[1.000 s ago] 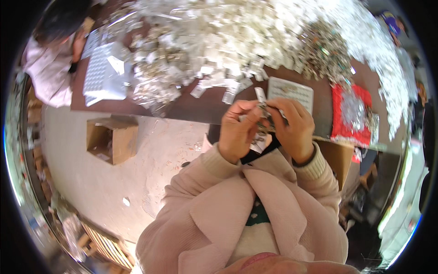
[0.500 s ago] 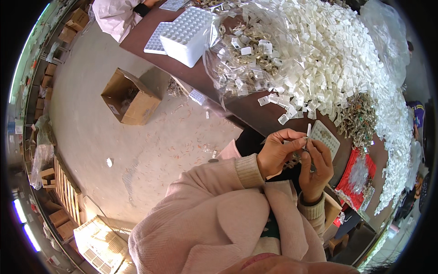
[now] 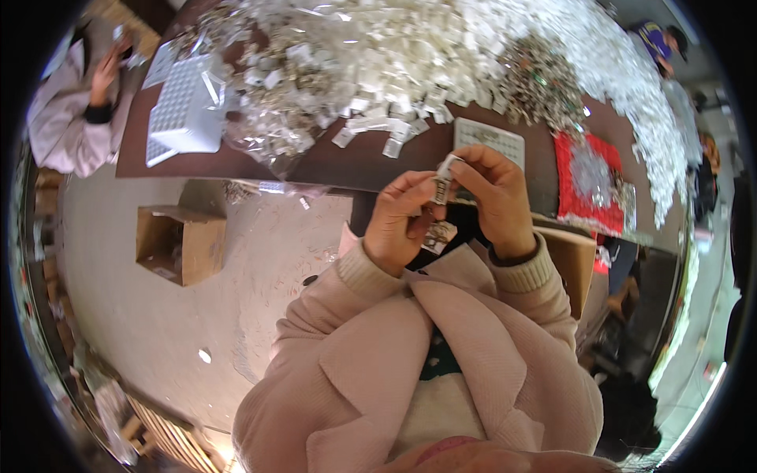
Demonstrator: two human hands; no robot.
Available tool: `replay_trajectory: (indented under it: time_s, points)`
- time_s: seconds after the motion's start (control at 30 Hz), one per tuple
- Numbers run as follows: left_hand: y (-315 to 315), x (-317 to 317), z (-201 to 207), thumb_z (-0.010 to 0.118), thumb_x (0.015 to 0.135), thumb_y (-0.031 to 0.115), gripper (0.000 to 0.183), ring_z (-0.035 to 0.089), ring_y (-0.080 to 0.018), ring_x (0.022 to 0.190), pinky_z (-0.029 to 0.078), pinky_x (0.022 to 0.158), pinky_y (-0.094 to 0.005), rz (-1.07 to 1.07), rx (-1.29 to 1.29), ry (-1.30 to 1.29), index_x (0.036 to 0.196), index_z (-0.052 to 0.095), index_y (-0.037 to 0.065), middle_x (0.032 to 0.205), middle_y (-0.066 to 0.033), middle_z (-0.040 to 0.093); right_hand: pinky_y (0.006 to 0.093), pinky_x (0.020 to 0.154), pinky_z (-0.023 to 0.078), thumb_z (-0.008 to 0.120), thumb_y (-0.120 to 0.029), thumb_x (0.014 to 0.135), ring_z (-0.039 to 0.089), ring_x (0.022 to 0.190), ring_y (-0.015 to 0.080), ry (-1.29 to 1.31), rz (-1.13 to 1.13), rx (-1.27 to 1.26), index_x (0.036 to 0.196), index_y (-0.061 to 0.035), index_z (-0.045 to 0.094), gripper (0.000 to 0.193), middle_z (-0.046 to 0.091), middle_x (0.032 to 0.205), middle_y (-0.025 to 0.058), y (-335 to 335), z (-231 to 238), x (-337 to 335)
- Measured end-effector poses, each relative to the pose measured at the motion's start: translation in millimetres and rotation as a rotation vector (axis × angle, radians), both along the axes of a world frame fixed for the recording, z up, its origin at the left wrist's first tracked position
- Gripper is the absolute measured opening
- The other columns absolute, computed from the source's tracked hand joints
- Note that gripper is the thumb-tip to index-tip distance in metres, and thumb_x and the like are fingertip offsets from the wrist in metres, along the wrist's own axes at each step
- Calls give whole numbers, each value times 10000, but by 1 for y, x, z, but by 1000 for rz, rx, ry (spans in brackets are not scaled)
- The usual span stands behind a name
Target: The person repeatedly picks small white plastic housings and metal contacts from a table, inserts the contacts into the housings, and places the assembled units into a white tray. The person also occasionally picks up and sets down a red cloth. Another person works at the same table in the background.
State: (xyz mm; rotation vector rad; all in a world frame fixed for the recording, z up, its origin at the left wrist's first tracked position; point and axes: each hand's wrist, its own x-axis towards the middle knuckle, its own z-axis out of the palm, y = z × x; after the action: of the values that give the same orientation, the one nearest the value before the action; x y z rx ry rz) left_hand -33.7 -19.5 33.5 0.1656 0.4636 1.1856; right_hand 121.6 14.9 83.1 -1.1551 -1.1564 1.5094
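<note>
Close together in front of my chest, both hands work on a small white plastic piece (image 3: 449,168). My left hand (image 3: 400,218) is closed, thumb and fingers pinching its lower part, where a dark-marked strip (image 3: 441,191) shows. My right hand (image 3: 498,199) is closed too, with thumb and forefinger on the upper end. How the piece and the strip join is too small to tell. Below the hands, small brownish metal-looking parts (image 3: 438,236) lie at my lap. Just beyond them on the table is a pale tray (image 3: 511,147) with rows of round recesses.
A big heap of white plastic pieces (image 3: 441,51) covers the dark table (image 3: 260,172). Metallic parts (image 3: 544,79), a red bag (image 3: 579,205) and stacked white foam trays (image 3: 189,114) also lie there. An open carton (image 3: 201,248) stands on the floor; a co-worker's sleeve (image 3: 67,130) is at far left.
My view has swung round, so the table now runs across the top and a co-worker shows at left. The white piece is tilted differently between my hands, and a dark-marked strip now shows.
</note>
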Motion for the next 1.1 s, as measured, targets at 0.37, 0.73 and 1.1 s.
replay_trajectory:
  time_s: [0.37, 0.73, 1.1]
  points:
    - [-7, 11, 7, 641, 970, 180, 180, 583, -66, 667, 307, 420, -136, 0, 120, 117, 1094, 642, 49, 896, -54, 679, 268, 766, 535, 703, 94, 822, 677, 863, 157, -4, -160, 420, 992, 17, 701, 186, 708, 942, 110, -25, -1, 1]
    - [-10, 24, 19, 569, 1016, 268, 187, 447, -25, 557, 331, 451, -170, -61, -107, -35, 1127, 605, 121, 830, 26, 590, 336, 820, 535, 732, 86, 727, 654, 974, 263, -240, 9, 952, 994, -23, 728, 288, 669, 1064, 118, -18, -6, 23]
    - [-17, 34, 3, 549, 1018, 385, 416, 545, -60, 845, 456, 703, -215, -68, 35, 58, 1321, 500, 103, 995, 24, 593, 392, 812, 543, 692, 57, 767, 655, 963, 323, -299, -107, 1087, 1032, -12, 680, 274, 669, 1066, 147, -21, -16, 27]
